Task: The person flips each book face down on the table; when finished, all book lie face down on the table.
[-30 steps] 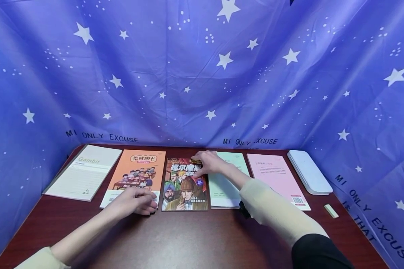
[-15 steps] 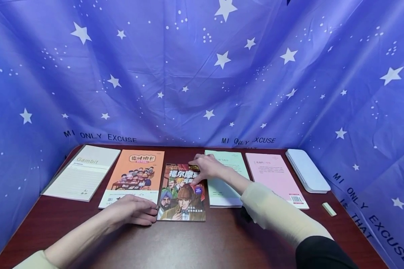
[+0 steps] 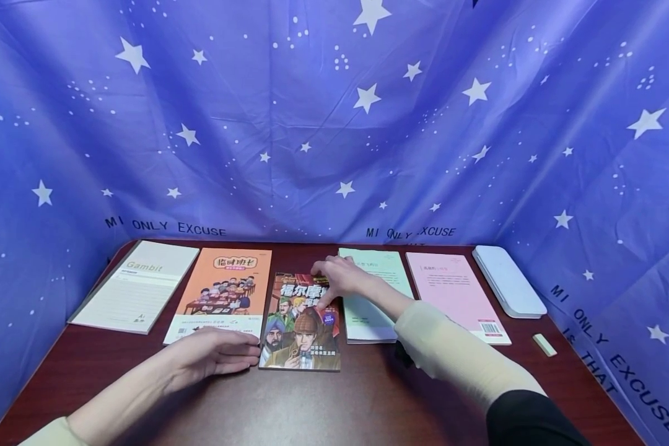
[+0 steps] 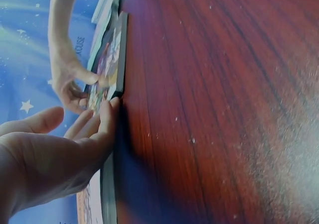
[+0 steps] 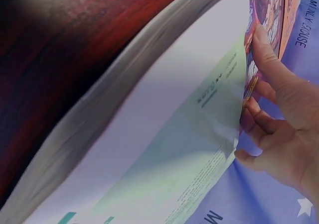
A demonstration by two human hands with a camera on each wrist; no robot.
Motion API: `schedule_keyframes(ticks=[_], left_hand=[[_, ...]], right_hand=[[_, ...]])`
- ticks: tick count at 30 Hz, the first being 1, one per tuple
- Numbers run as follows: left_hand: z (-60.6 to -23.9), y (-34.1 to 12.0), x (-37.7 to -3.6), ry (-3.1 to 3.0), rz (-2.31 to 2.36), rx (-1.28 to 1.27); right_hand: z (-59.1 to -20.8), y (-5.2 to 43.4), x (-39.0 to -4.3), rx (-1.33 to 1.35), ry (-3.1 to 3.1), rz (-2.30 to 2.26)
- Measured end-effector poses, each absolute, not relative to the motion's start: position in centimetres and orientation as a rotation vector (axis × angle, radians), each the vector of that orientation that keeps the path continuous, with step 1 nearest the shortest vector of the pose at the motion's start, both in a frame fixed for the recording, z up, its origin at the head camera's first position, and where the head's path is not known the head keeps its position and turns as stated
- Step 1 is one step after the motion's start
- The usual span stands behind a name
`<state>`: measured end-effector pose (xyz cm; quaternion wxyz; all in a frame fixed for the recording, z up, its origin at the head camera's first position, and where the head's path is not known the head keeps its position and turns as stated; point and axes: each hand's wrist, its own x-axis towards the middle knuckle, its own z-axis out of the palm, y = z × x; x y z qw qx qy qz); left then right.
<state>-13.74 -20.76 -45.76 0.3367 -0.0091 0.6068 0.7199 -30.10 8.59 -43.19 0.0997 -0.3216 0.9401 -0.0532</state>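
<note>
A book with a detective cover [image 3: 301, 337] lies flat near the middle of the table, a little nearer to me than the other books. My right hand [image 3: 344, 277] holds its upper right part, the thumb on the cover and the other fingers at the far edge; the right wrist view shows this thumb [image 5: 266, 55] too. At the book's left edge rests my left hand [image 3: 217, 354], its fingers straight; in the left wrist view the fingertips [image 4: 113, 104] touch the lower corner. Under the left hand is part of an orange book [image 3: 225, 282]. My right forearm crosses a green book [image 3: 376, 297].
A Gambit notebook [image 3: 136, 288] lies at the far left, and a pink book [image 3: 457, 294] to the right. Beyond it are a white case [image 3: 510, 282] and a small pale block [image 3: 545, 344]. A blue star curtain [image 3: 312, 124] encloses the dark red table [image 3: 290, 409].
The detective book has slid toward me and slightly left, with my right hand on it. My left hand has shifted slightly nearer, its fingers straightening against the book's left edge.
</note>
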Motion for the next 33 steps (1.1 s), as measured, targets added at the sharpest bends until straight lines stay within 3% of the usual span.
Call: schedule_keyframes(ticks=[19,33], left_hand=[[-45.8,-20.2,-14.4,1.506,1.988,-0.094],[-45.1,-17.9,-15.1,1.804,1.867,-0.138]], right_hand=[[-43.0,8.2,-30.4,-0.834,2.789,-0.05],[-43.2,8.7,-30.4,-0.819,2.775,-0.095]])
